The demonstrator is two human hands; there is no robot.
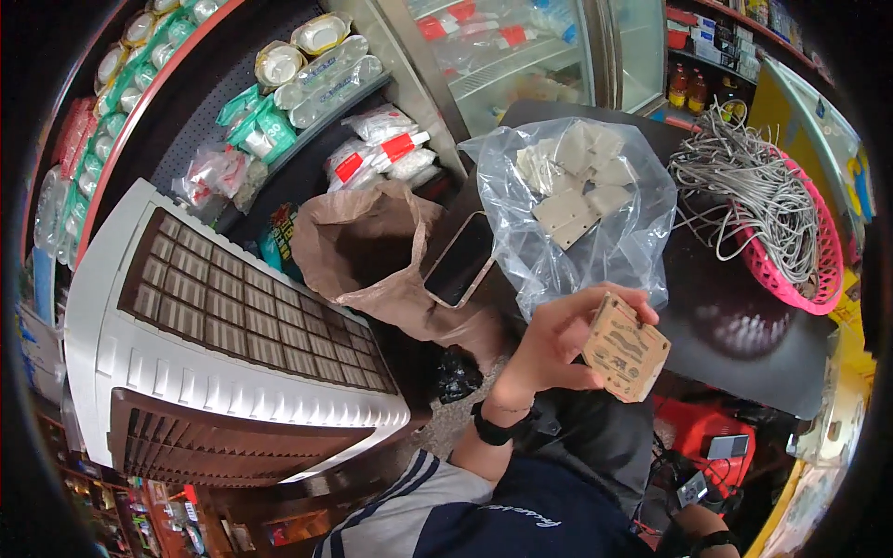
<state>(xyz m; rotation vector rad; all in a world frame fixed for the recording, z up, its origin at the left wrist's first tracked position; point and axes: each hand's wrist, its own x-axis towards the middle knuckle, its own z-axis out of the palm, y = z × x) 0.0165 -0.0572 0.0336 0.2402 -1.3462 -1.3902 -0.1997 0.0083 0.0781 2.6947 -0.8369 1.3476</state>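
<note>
My left hand [569, 344], with a dark band at its wrist, is closed on a small flat brown cardboard box [625, 349] with dark print, gripped by its edges. Just beyond it, a clear plastic bag [510, 200] lies spread on the dark table, with several flat beige square pieces [566, 216] in it. My right hand [696, 521] shows only in part at the lower right, low beside a small grey device [692, 487] and dark cables. Its fingers are hidden.
A pink basket [823, 251] of grey cables [735, 177] stands on the table's right [781, 363]. A phone [462, 260] rests by a brown sack [367, 246]. An air cooler [251, 372] fills the left. A red case [693, 432] sits below the table. Shelves hold packaged goods [335, 79].
</note>
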